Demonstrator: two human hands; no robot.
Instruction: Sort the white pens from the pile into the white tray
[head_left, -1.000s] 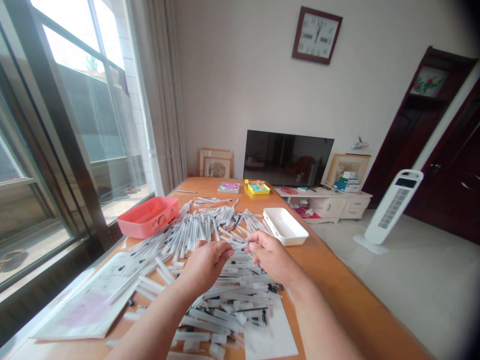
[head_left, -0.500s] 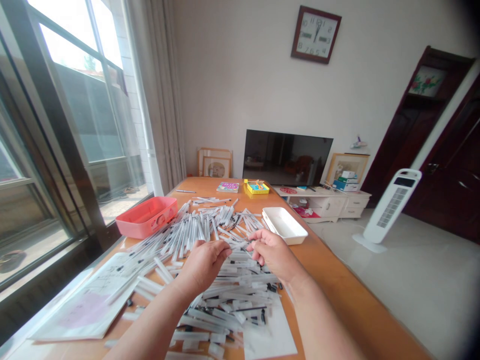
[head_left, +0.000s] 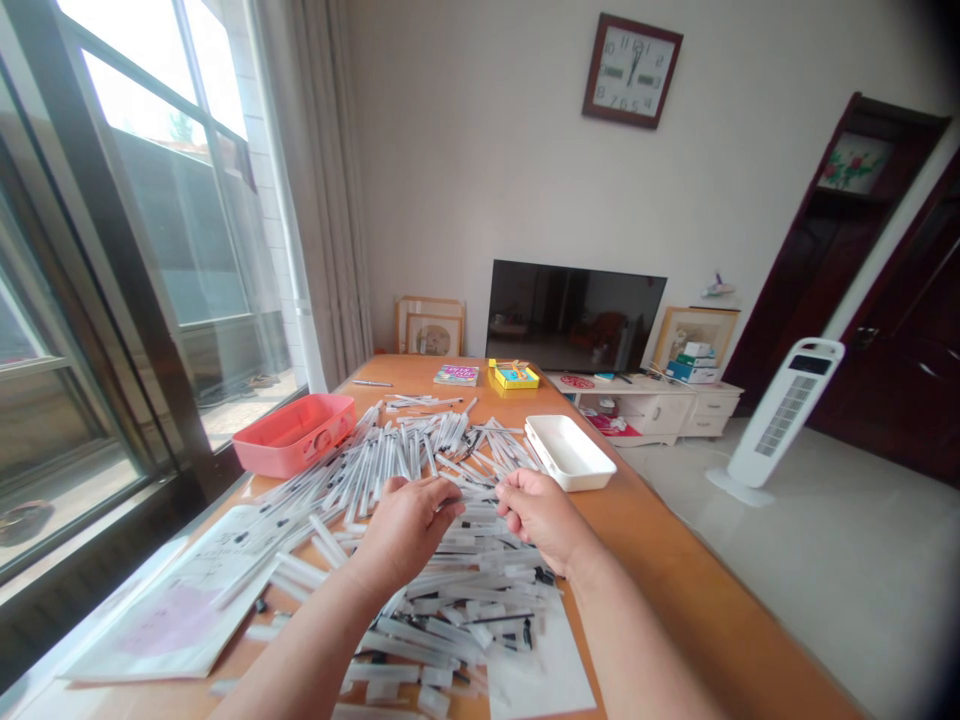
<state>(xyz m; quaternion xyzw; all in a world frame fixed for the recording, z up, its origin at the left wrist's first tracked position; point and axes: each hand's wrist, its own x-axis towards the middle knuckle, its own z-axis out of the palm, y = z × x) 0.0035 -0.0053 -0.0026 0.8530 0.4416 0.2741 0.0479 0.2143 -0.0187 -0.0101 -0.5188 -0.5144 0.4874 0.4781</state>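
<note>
Both my hands are over a spread of pen parts in the middle of the table. My left hand (head_left: 409, 520) is closed in a pinch, palm down, with a thin pen part barely showing between thumb and fingers. Just to the right, my right hand (head_left: 536, 505) pinches something small at its fingertips, too small to make out. A short gap separates the two sets of fingertips. Clear pen barrels (head_left: 382, 455) lie heaped beyond my left hand. Nearer me are translucent pen caps (head_left: 435, 675) and small black plugs (head_left: 527, 632), partly covered by my forearms.
A red plastic basket (head_left: 255, 458) stands at the left, and a white tray (head_left: 600, 478) just beyond my right hand. A booklet (head_left: 150, 610) lies front left. Farther back are a pen (head_left: 373, 383), a colourful book (head_left: 456, 376) and a yellow box (head_left: 517, 382).
My hands have parted slightly at the fingertips since the first frame. My right hand's fingers have curled in more and turned slightly. The heap and containers look the same.
</note>
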